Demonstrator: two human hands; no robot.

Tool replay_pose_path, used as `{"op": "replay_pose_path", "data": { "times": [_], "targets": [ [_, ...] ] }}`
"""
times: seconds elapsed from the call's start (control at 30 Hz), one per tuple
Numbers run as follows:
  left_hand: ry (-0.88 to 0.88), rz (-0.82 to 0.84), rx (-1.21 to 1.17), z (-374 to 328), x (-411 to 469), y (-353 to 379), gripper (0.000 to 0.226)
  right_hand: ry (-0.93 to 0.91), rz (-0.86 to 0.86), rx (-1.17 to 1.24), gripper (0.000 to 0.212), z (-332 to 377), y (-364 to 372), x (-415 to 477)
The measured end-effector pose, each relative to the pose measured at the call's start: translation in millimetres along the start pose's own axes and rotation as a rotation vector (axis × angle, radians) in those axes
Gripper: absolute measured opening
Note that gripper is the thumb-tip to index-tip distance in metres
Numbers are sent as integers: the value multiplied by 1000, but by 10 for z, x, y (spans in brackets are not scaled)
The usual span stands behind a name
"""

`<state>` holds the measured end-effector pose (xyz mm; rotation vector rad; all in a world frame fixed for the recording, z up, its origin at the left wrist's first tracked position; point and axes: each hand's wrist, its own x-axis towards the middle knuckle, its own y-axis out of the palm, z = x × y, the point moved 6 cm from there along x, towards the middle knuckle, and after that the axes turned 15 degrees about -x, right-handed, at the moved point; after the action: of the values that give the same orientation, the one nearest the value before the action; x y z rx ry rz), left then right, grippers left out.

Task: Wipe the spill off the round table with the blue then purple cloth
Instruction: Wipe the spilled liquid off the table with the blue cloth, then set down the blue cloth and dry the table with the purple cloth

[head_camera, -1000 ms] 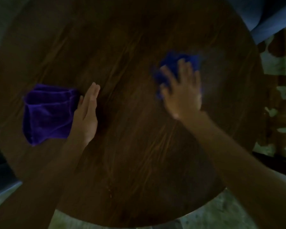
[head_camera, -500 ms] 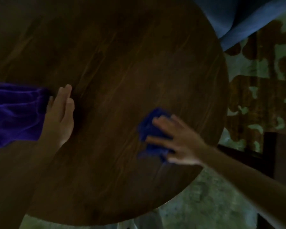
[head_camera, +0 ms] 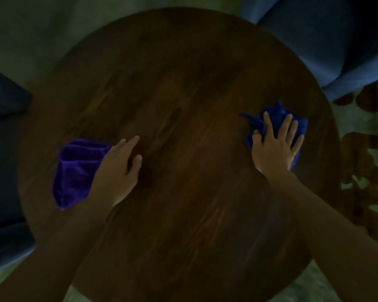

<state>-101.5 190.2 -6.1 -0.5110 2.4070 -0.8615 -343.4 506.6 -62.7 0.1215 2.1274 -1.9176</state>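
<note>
Right hand [head_camera: 275,147], fingers spread flat on the crumpled blue cloth [head_camera: 277,118], has swept back toward the round wooden worktop's [head_camera: 183,83] far-right edge — blue pass continues; folded purple cloth [head_camera: 76,171] waits beside the flat, empty left hand [head_camera: 118,171].

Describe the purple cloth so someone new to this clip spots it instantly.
Start at the round wooden table filling the view. On its left side, beside the left hand, lies the purple cloth, folded. Unlike the crumpled blue cloth under the right hand, no hand covers it.
</note>
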Motion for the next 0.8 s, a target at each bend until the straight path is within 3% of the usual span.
{"op": "replay_pose_path", "data": {
  "times": [0.2,0.47,0.63,0.8],
  "targets": [
    [14,-265,-152,386,131,-830,43,-61,5,-9,63,582,-43,-23],
    [-44,-268,54,1411,96,-1411,49,-258,-17,-86,66,2188,-100,-241],
    [-13,-116,213,1925,-57,-1307,68,-421,-24,-76,66,3453,-163,-553],
    [-53,-147,295,2009,-85,-1168,71,-604,-21,-48,68,4453,-211,-933]
  ]
}}
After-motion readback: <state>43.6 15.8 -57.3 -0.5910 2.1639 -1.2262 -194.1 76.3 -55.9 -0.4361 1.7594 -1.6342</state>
